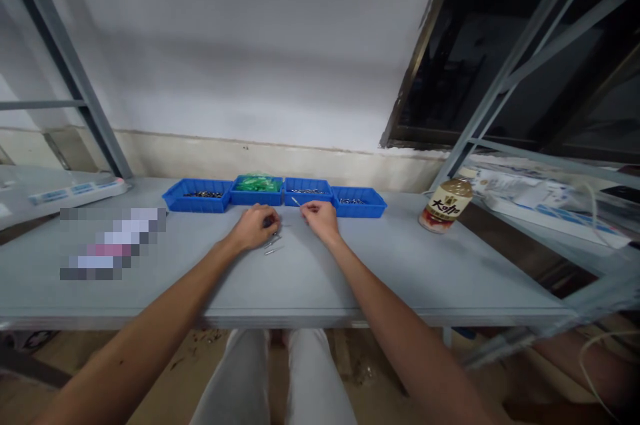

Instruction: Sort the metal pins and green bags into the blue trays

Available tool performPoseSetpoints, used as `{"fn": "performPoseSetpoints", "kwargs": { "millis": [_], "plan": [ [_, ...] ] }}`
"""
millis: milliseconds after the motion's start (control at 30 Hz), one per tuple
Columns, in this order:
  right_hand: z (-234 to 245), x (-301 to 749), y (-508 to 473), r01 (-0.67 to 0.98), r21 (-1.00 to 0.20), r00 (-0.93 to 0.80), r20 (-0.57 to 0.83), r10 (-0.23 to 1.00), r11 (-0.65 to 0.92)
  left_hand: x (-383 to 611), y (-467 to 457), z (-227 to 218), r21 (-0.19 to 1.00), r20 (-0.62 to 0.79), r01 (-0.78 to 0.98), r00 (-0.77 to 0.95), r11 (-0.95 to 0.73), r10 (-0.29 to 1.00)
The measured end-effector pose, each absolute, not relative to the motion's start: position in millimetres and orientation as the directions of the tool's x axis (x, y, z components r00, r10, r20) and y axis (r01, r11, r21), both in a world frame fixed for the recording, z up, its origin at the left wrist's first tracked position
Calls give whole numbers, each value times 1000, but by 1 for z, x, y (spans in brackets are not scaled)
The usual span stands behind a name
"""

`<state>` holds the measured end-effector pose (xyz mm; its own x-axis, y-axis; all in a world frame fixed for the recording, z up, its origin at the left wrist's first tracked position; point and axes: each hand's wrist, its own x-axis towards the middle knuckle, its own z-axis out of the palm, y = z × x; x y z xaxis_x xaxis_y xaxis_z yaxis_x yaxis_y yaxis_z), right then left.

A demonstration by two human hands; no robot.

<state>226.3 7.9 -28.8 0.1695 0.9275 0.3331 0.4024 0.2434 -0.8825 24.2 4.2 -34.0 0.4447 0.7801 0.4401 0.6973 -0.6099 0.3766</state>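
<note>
My right hand (320, 218) pinches a thin silvery metal piece (295, 201), its tip pointing up and left in front of the blue bins. On the grey table my left hand (254, 227) rests with its fingers curled inward; what they hold, if anything, I cannot make out. Beside and just below those fingers lie a few slim metal pieces (273, 251). Behind the hands stand blue bins in a row: a left bin (203, 205) of small metal parts, a bin (256, 199) of green pieces, a bin (309, 201) of thin metal parts, and a right bin (361, 211) of small metal parts.
A labelled drink bottle (445, 206) stands on the table's right side. At the left lies a pixelated flat object (113, 245). Long white boxes (80, 191) lie farther left, with papers and packaging (540, 195) at the right. Metal frame posts (515, 78) and a wall (250, 45) bound the table.
</note>
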Motion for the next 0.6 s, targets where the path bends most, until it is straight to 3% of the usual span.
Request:
{"fn": "performPoseSetpoints", "kwargs": {
  "millis": [133, 267, 600],
  "plan": [
    [-25, 229, 25, 228, -946, 315, 296, 902, 231, 28, 2, -33, 364, 417, 710, 454, -602, 787],
    [-23, 230, 33, 161, -948, 308, 313, 898, 275, 30, 1, -33, 365, 408, 724, 441, -586, 799],
    [-34, 222, 6, 430, -801, -173, 380, 909, 416, 29, -1, -30, 410, 412, 697, 434, -589, 801]
  ]
}}
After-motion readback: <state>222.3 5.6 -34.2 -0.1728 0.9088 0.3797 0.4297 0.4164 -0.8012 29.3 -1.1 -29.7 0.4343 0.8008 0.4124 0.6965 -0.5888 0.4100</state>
